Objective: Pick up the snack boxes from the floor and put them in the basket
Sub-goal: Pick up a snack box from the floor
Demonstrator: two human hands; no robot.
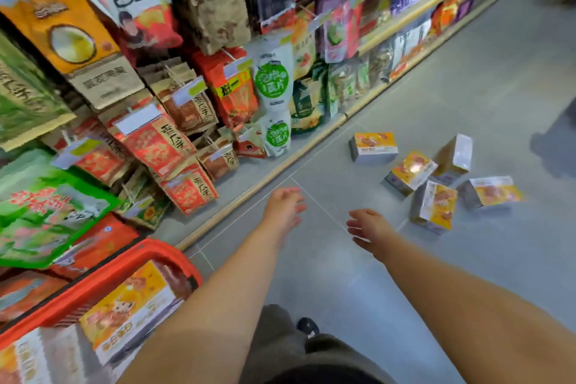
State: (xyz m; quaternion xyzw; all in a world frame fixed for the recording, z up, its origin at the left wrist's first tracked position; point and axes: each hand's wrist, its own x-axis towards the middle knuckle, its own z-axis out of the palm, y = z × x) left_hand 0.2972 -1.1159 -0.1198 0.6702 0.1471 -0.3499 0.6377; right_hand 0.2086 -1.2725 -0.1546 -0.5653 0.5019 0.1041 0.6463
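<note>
Several orange-and-white snack boxes lie scattered on the grey floor at the right, among them one near the shelf, a middle one and the nearest one. A red basket sits at the lower left with snack boxes inside. My left hand stretches forward over the floor, fingers relaxed and holding nothing. My right hand also reaches out empty, a short way left of the nearest box and not touching it.
Store shelves packed with hanging snack bags run along the left side and into the distance. The aisle floor stretches away to the right. A dark shape stands at the right edge. My legs and a shoe are below.
</note>
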